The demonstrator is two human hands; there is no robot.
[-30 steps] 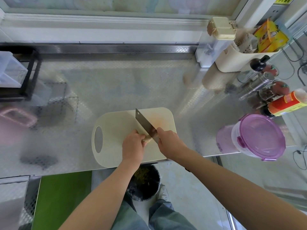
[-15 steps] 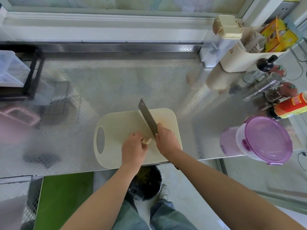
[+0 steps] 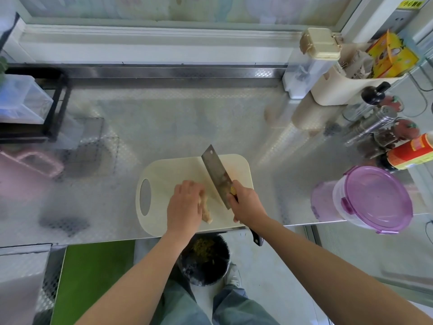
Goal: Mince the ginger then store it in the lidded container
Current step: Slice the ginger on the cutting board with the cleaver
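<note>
— Where's the ginger [image 3: 206, 211]?
— On the board [image 3: 164, 174], near its 6 o'clock edge, one piece. My left hand [image 3: 185, 205] lies over it, fingers curled down to pin it.

— And the knife [image 3: 216, 177]?
— My right hand [image 3: 246, 205] is wrapped tight round its handle. The blade points toward 11 o'clock, just beside the ginger at its 3 o'clock.

— How far along?
— Early, I'd judge. I see no minced heap, so nearly all the chopping is left, then the storing. The tub [image 3: 339, 207] stands well apart at the board's 3 o'clock, with its lid [image 3: 377, 195] on.

— Anything hidden?
— My palm covers most of the ginger. Whether the blade's edge meets the board, I can't tell.
</note>
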